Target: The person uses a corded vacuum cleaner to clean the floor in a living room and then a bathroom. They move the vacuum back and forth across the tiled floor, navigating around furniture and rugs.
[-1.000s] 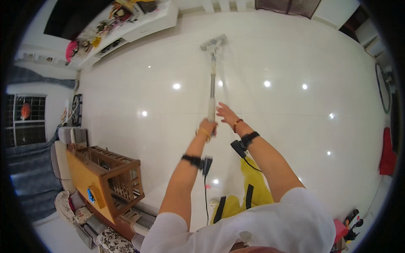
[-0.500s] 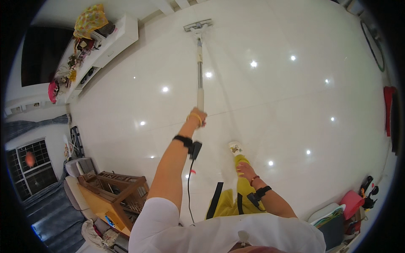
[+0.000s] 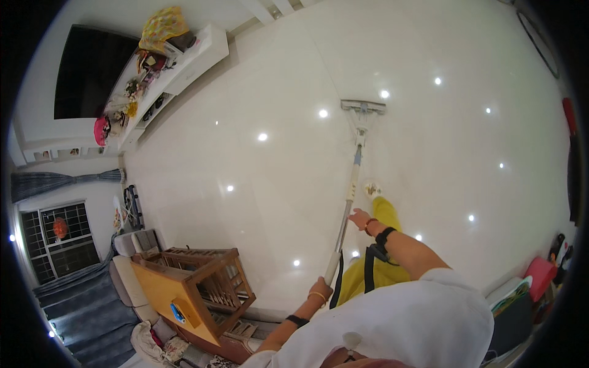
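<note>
A flat-headed mop [image 3: 348,216] with a white and silver pole slants across the floor ahead of me. Its wide grey head [image 3: 363,108] rests on the shiny tiles. My left hand [image 3: 320,291] is wrapped round the lower end of the pole, close to my body. Further up, my right hand [image 3: 360,218] reaches toward the silver section with fingers apart; it is right beside the pole, and the frame does not clearly show contact. Below that hand are my yellow trousers [image 3: 385,211], with one foot in a pale patterned shoe [image 3: 372,190] to the right of the pole.
A wooden table [image 3: 162,294] with a slatted frame and a sofa [image 3: 126,279] stand at the left. A white television cabinet [image 3: 187,64] with ornaments lines the far left. At the right edge sit a pink tub [image 3: 541,277] and other household items.
The mop head has come nearer and to the right. My left hand has drawn back toward my body with the pole, while my right hand has left my leg and moved to the pole.
</note>
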Available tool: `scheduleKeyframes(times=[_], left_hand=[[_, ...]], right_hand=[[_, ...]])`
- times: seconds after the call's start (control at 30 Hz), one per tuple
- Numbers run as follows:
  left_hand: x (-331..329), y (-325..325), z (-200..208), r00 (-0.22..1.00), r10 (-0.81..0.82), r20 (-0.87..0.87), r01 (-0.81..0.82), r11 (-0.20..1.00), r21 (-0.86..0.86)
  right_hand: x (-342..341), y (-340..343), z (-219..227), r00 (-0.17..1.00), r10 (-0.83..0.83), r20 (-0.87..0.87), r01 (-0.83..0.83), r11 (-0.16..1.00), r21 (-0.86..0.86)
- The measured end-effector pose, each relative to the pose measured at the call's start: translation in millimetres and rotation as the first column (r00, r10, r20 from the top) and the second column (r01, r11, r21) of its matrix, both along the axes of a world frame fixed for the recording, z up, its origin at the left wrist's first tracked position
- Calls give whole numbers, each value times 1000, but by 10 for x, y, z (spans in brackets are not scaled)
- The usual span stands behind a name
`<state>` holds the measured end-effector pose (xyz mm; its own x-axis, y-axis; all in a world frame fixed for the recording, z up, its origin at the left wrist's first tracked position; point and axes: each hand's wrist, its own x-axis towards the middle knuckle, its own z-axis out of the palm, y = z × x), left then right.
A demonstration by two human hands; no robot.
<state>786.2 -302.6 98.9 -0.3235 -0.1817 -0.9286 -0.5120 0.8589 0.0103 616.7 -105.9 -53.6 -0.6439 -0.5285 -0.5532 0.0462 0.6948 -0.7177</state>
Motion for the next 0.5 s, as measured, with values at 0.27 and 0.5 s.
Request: scheduleKeyframes(times=[0.27, 0.5], left_hand=[[2678, -867, 1009, 987, -18, 160, 13, 1000, 27], [3988, -1449, 2068, 972, 109, 208, -111, 994, -3]], right_hand=[[2249, -990, 77, 589, -166, 791, -7, 978, 210], [4116, -1723, 82, 626, 369, 688, -450, 890, -68]])
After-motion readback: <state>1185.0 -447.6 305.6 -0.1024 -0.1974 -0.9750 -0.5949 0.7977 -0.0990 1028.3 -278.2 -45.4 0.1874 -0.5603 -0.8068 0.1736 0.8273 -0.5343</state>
